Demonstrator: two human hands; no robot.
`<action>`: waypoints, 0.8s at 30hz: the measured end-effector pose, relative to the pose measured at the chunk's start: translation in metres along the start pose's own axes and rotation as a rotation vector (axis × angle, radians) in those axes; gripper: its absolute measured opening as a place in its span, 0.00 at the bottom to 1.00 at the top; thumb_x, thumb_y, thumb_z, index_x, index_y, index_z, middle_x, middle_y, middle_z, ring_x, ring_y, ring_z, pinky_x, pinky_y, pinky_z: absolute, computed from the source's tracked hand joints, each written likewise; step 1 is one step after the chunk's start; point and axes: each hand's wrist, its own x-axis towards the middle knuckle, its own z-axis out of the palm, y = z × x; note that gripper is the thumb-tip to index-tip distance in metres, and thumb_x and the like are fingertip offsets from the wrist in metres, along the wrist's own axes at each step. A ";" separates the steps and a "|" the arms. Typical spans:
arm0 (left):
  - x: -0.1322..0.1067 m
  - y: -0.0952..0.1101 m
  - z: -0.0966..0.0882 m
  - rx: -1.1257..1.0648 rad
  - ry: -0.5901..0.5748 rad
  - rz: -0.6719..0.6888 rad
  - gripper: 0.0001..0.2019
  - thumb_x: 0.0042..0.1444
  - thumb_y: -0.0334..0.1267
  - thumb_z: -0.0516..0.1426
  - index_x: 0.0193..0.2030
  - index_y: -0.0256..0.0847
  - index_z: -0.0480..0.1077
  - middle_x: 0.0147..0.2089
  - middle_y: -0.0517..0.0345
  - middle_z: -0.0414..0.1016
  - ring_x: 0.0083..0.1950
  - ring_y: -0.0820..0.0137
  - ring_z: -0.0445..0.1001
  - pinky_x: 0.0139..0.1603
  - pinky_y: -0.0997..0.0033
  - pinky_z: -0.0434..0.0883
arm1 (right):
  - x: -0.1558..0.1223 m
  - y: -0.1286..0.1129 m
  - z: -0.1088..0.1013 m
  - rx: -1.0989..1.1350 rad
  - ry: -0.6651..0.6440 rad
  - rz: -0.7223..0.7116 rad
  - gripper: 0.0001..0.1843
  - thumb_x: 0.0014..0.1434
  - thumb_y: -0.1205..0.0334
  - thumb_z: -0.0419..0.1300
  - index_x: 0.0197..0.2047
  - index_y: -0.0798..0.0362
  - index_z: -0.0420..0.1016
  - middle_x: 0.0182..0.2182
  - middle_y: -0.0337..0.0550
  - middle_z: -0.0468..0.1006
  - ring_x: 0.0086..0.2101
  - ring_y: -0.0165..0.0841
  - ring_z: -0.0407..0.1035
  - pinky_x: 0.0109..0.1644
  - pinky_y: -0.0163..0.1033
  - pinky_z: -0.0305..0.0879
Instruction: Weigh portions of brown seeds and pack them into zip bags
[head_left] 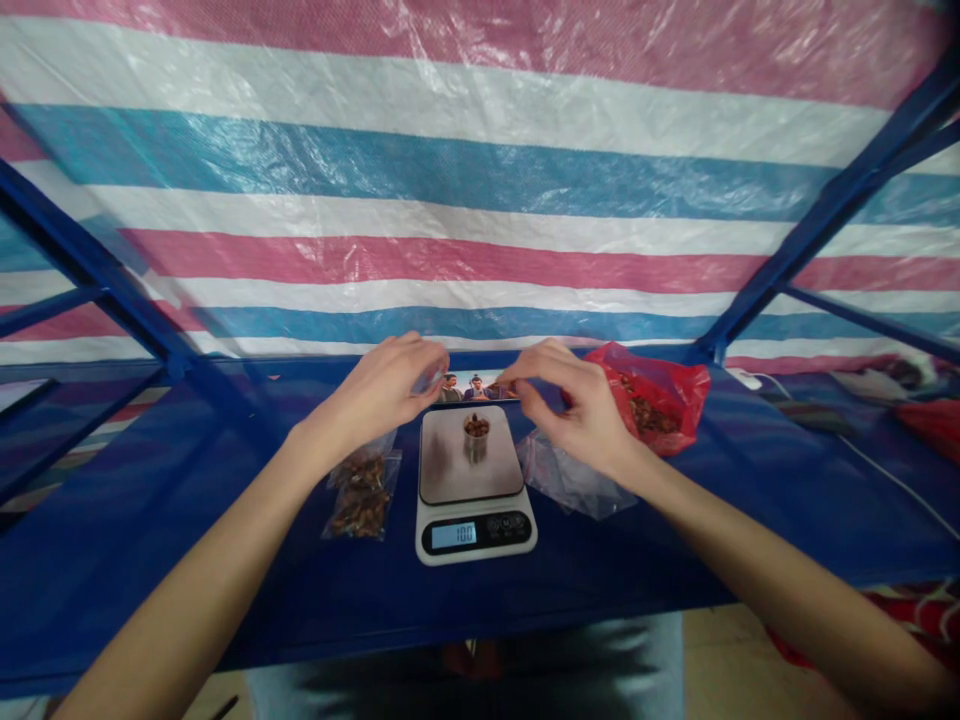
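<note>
My left hand (399, 382) is closed left of the phone, its fingers curled round a small clear plastic piece (429, 379) whose kind I cannot make out. On the right, thumb and index of my right hand (566, 398) come together at the phone's right end; anything between them is too small to see. Below and between the hands, a kitchen scale (442, 480) reads what looks like 100, decimal point unclear. A small clear cup (476, 436) of brown dried pieces stands on its steel plate. A phone (474, 386) showing a video lies behind the scale.
Clear bags of brown dried pieces (363, 507) lie left of the scale. Flat clear bags (581, 484) lie to its right, partly under my right forearm. An open red bag (679, 385) holds more brown pieces. Blue metal bars (810, 225) frame both sides before a striped sheet (465, 260).
</note>
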 end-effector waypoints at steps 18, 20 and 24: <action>-0.038 0.003 0.051 0.061 0.017 -0.066 0.03 0.64 0.33 0.57 0.44 0.43 0.70 0.46 0.49 0.79 0.54 0.56 0.73 0.52 0.57 0.69 | -0.047 0.025 0.052 -0.033 -0.194 0.355 0.17 0.53 0.61 0.78 0.46 0.48 0.83 0.43 0.44 0.78 0.48 0.45 0.71 0.58 0.57 0.68; -0.038 0.007 0.052 0.051 0.023 -0.071 0.03 0.64 0.33 0.57 0.44 0.43 0.70 0.48 0.48 0.79 0.55 0.56 0.72 0.53 0.56 0.69 | -0.048 0.025 0.053 0.000 -0.147 0.361 0.16 0.53 0.62 0.77 0.45 0.48 0.83 0.43 0.44 0.79 0.48 0.45 0.71 0.57 0.56 0.69; -0.037 0.012 0.054 0.010 0.035 -0.077 0.04 0.64 0.34 0.58 0.45 0.43 0.72 0.49 0.47 0.80 0.56 0.55 0.71 0.54 0.54 0.69 | -0.050 0.023 0.054 0.198 -0.058 0.424 0.18 0.55 0.63 0.74 0.49 0.49 0.80 0.49 0.45 0.82 0.52 0.43 0.75 0.61 0.53 0.69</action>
